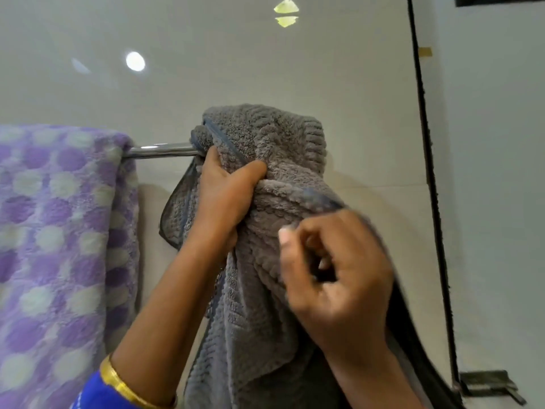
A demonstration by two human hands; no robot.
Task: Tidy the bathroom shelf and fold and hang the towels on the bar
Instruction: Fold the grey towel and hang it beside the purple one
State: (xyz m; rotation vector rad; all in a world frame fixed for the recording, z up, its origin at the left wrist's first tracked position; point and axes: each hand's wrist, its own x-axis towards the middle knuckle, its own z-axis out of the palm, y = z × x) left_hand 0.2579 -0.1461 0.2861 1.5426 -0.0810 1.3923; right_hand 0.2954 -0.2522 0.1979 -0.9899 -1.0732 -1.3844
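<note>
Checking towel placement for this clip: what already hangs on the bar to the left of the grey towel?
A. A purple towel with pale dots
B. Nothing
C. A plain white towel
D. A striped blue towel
A: the purple dotted towel is draped over the chrome bar, left of the grey towel that the left hand grips.

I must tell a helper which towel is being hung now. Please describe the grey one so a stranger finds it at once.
Look at the shiny chrome towel bar on the pale glossy wall. Over its right part lies the plain grey ribbed plush towel, gripped by the left hand and right hand. Unlike the neighbouring lilac towel with pale dots on its left, it has no pattern.
</note>
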